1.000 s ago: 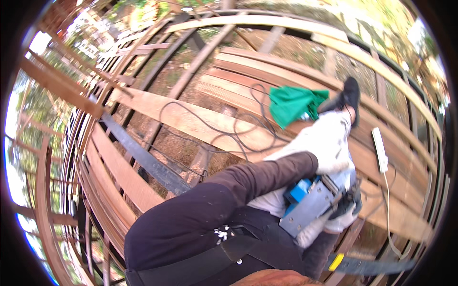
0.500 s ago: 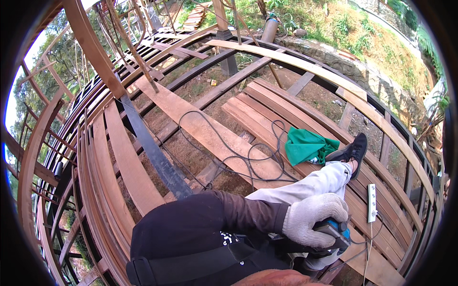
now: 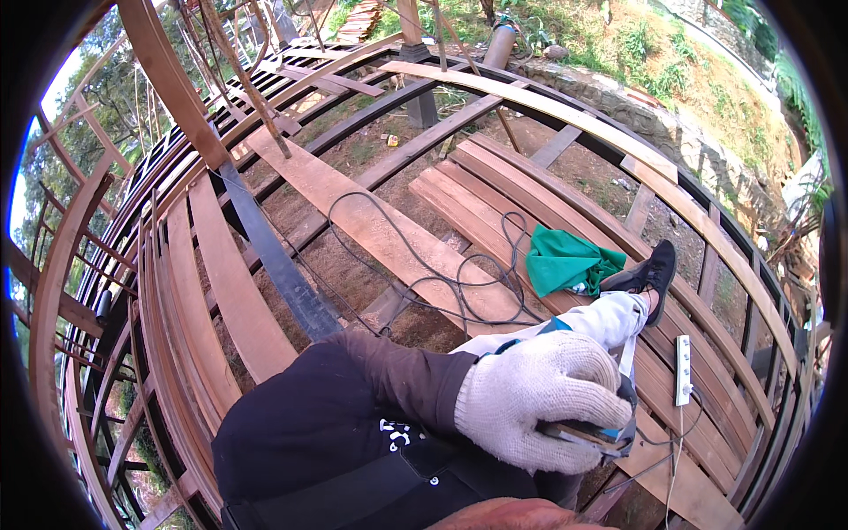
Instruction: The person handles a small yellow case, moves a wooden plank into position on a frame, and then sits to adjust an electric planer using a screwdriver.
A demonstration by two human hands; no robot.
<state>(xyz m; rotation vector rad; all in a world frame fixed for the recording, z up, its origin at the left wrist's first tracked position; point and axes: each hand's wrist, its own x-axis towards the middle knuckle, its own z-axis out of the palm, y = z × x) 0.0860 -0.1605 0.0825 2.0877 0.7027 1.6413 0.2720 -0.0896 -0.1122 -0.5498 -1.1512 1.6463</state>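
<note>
My left hand (image 3: 543, 402), in a white knitted glove, is curled around a blue-and-black corded power tool (image 3: 625, 422). Most of the tool's body is hidden under the glove, so its exact kind does not show; a bit of blue also peeks out above the knuckles. A brown sleeve covers the left forearm. My right hand is not visible behind the left hand and the tool. Just beyond the glove stretches a leg in pale trousers (image 3: 609, 316) with a black shoe (image 3: 657, 276), resting over stacked wooden planks (image 3: 486, 212).
A green cloth (image 3: 570, 261) lies on the planks beside the shoe. To the right rests a white power strip (image 3: 683, 371) with a plug and cords. A black cable (image 3: 424, 265) loops over a sawdust-covered board (image 3: 380, 225). Open gaps between the dark frame beams (image 3: 433, 141) show soil below.
My left hand has risen and moved left with the power tool, looking larger and closer. The light glove seen low behind the tool is now out of sight. The view has shifted slightly.
</note>
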